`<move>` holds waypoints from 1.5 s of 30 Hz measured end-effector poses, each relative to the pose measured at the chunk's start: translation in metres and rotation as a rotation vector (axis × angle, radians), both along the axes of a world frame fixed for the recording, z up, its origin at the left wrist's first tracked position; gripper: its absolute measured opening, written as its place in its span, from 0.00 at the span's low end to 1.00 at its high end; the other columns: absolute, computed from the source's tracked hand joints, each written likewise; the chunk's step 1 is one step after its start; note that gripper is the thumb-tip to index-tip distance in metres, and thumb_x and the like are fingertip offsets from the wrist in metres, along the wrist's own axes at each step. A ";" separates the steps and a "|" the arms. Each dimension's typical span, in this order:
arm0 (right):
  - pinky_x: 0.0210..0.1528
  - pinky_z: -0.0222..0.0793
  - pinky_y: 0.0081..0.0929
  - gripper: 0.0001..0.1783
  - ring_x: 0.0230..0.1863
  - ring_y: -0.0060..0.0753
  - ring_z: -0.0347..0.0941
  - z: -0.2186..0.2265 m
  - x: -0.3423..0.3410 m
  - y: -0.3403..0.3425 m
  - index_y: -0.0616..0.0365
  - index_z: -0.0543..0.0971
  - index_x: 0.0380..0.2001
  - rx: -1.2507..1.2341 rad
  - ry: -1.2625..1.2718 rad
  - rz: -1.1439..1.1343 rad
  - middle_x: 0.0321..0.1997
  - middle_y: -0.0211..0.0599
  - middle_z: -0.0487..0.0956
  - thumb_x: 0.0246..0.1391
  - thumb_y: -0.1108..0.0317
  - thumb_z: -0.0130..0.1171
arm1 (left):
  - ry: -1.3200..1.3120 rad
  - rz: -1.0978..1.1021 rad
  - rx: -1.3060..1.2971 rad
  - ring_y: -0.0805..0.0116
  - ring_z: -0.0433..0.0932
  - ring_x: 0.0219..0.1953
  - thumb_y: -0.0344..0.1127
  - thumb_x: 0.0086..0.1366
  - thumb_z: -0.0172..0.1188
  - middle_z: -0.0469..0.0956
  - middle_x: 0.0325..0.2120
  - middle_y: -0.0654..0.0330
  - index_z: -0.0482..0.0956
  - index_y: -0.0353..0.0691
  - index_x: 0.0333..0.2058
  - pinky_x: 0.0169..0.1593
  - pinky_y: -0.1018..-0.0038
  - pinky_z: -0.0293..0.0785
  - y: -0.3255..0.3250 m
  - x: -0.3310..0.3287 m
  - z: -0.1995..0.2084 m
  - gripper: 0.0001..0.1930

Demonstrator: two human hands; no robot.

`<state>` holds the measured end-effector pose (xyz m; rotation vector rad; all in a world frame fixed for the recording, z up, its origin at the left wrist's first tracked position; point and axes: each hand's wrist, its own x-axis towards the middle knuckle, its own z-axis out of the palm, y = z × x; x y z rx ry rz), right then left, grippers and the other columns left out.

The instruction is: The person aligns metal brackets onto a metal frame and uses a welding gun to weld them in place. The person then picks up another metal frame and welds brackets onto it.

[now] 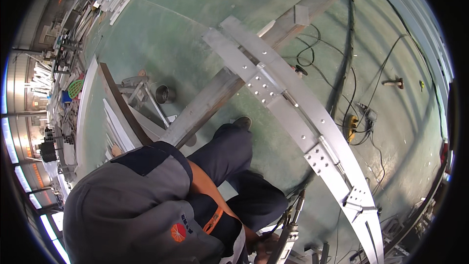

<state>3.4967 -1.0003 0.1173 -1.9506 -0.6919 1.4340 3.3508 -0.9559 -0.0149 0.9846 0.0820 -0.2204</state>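
My left arm, in a grey and navy work sleeve with orange trim, bends down toward the lower edge. My left hand (266, 247) is closed beside a slim silver metal piece (288, 238) with a thin upright end, and seems to grip it; its fingers are partly hidden and dark. My right hand does not show. To the right, two long curved silver metal strips (288, 117) run side by side, joined by hinge-like rods. Drilled plates (320, 160) with several round studs sit along them. The strips rest across a long straight beam (210, 100).
My bent legs (229, 154) are left of the strips. Black cables trail over the green floor around a yellow and black tool (351, 127). A hammer-like tool (393, 83) lies farther right. A dark metal can (165, 94) and metal offcuts stand left, before cluttered stock racks.
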 end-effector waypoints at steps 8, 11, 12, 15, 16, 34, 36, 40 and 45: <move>0.50 0.75 0.40 0.22 0.46 0.41 0.77 -0.027 -0.019 -0.008 0.65 0.75 0.56 0.039 -0.067 0.053 0.47 0.43 0.80 0.65 0.61 0.62 | -0.048 -0.117 0.221 0.37 0.78 0.56 0.48 0.58 0.70 0.79 0.52 0.32 0.74 0.25 0.57 0.59 0.53 0.74 0.011 -0.034 -0.026 0.35; 0.50 0.74 0.41 0.24 0.47 0.43 0.77 -0.038 -0.030 -0.008 0.65 0.74 0.57 0.106 -0.071 0.124 0.48 0.45 0.80 0.65 0.60 0.62 | -0.079 -0.190 0.406 0.36 0.79 0.55 0.49 0.59 0.69 0.80 0.51 0.32 0.76 0.25 0.55 0.58 0.52 0.75 0.047 -0.061 -0.007 0.34; 0.51 0.74 0.41 0.24 0.47 0.43 0.77 -0.041 -0.034 -0.012 0.65 0.74 0.57 0.125 -0.090 0.133 0.48 0.45 0.80 0.65 0.60 0.62 | -0.116 -0.252 0.514 0.36 0.80 0.54 0.49 0.59 0.69 0.80 0.50 0.32 0.76 0.25 0.55 0.58 0.51 0.75 0.069 -0.070 0.003 0.34; 0.51 0.74 0.42 0.26 0.47 0.45 0.77 -0.045 -0.054 -0.018 0.64 0.73 0.59 0.151 -0.166 0.189 0.49 0.46 0.79 0.65 0.60 0.63 | 0.066 -0.124 0.728 0.42 0.81 0.53 0.47 0.60 0.68 0.80 0.48 0.36 0.78 0.30 0.55 0.56 0.52 0.76 0.171 -0.126 0.091 0.30; 0.52 0.74 0.42 0.26 0.47 0.46 0.77 -0.046 -0.064 -0.017 0.64 0.72 0.59 0.171 -0.188 0.226 0.50 0.47 0.79 0.65 0.60 0.63 | 0.045 0.196 0.663 0.45 0.81 0.53 0.47 0.60 0.68 0.81 0.48 0.40 0.78 0.33 0.56 0.56 0.56 0.77 0.186 -0.155 0.093 0.30; 0.53 0.74 0.55 0.27 0.53 0.60 0.75 -0.047 -0.191 -0.018 0.56 0.76 0.48 0.034 -0.699 1.139 0.48 0.52 0.78 0.54 0.50 0.69 | 0.555 0.922 1.623 0.52 0.69 0.65 0.41 0.60 0.70 0.71 0.61 0.54 0.74 0.38 0.62 0.69 0.60 0.66 0.328 -0.293 0.120 0.32; 0.53 0.73 0.54 0.26 0.54 0.57 0.75 -0.055 -0.182 -0.013 0.56 0.77 0.48 0.166 -0.674 1.250 0.48 0.49 0.79 0.56 0.47 0.67 | 0.603 0.883 1.637 0.52 0.68 0.66 0.42 0.60 0.70 0.70 0.61 0.54 0.73 0.38 0.63 0.70 0.60 0.66 0.340 -0.290 0.124 0.33; 0.61 0.71 0.51 0.30 0.61 0.60 0.72 -0.066 -0.164 0.023 0.57 0.78 0.54 0.071 -0.336 1.546 0.56 0.49 0.80 0.58 0.46 0.62 | 0.653 0.852 1.652 0.52 0.67 0.67 0.43 0.58 0.72 0.69 0.64 0.55 0.71 0.43 0.66 0.71 0.59 0.65 0.363 -0.279 0.123 0.37; 0.60 0.75 0.42 0.45 0.57 0.54 0.80 -0.061 -0.126 0.117 0.63 0.72 0.65 -0.033 0.118 1.393 0.56 0.58 0.82 0.53 0.43 0.71 | 0.629 0.704 1.639 0.52 0.66 0.69 0.41 0.54 0.76 0.68 0.65 0.56 0.72 0.47 0.67 0.72 0.59 0.64 0.380 -0.269 0.120 0.41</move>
